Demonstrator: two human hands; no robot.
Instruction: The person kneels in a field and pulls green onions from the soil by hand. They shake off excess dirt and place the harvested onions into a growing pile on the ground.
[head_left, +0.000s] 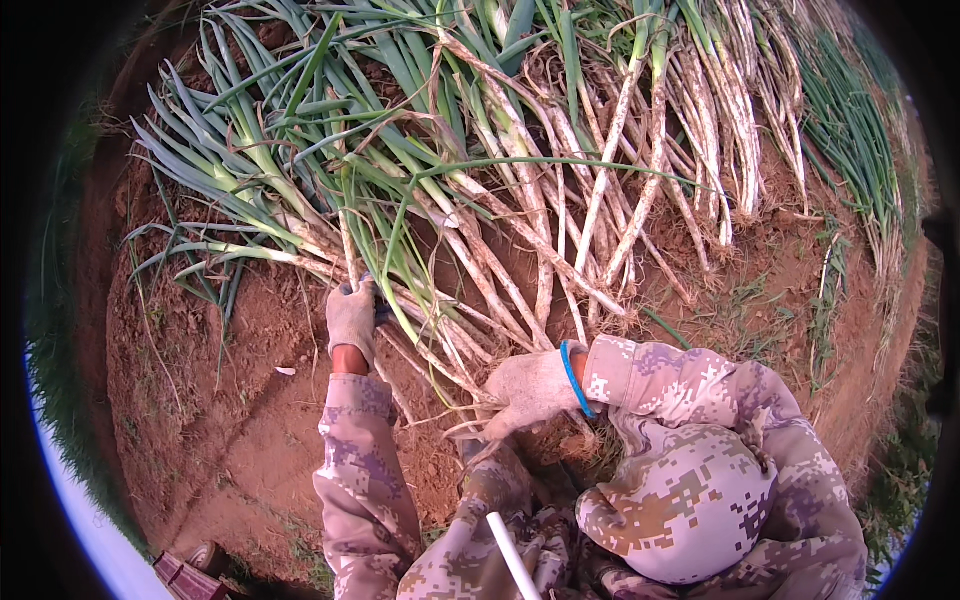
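My left hand (351, 319), in a pale work glove, is closed around the white stem of a green onion (348, 244). My right hand (532, 394), gloved too and with a blue band (576, 379) at the wrist, is at the root end of thin onion stalks (450, 367). Its fingertips are closed on withered strands there. Between and beyond both hands lies a heap of long green onions (525, 180) with soil-stained white stems. Their leaves (225, 150) fan out to the upper left, and their roots point toward me.
Bare reddish soil (247, 435) spreads to the left. More green onions (851, 135) lie at the far right, near weeds (825, 292). A white stick (514, 555) juts up close to the camera. At lower left is a red vehicle part (187, 577) beside a wheel (208, 559).
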